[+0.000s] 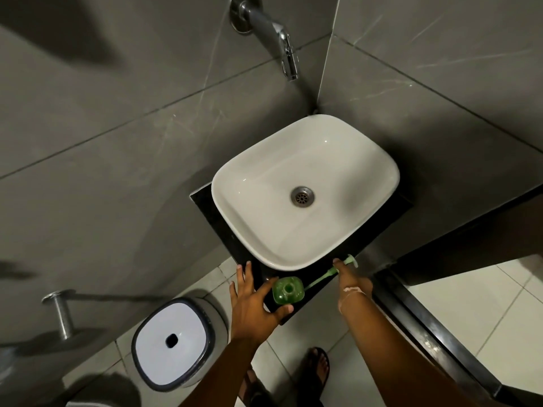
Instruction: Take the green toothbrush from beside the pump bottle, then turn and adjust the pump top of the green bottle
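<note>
A green soap bottle point(288, 290) with its neck uncovered stands on the black counter point(317, 284) in front of the white basin point(258, 239). My left hand point(255, 304) lies spread at the counter's front corner, with forefinger and thumb on either side of the bottle and the other fingers straight. My right hand point(351, 282) pinches the green pump head point(351, 259). The pump's long tube point(318, 279) slants down toward the bottle, outside its neck.
A chrome tap point(282, 39) juts from the grey tiled wall above the basin, and the drain point(302, 196) sits at the basin's middle. A white-lidded bin point(172, 340) stands on the floor at the left, below a metal wall holder point(60, 312). A sandalled foot point(318, 371) shows below.
</note>
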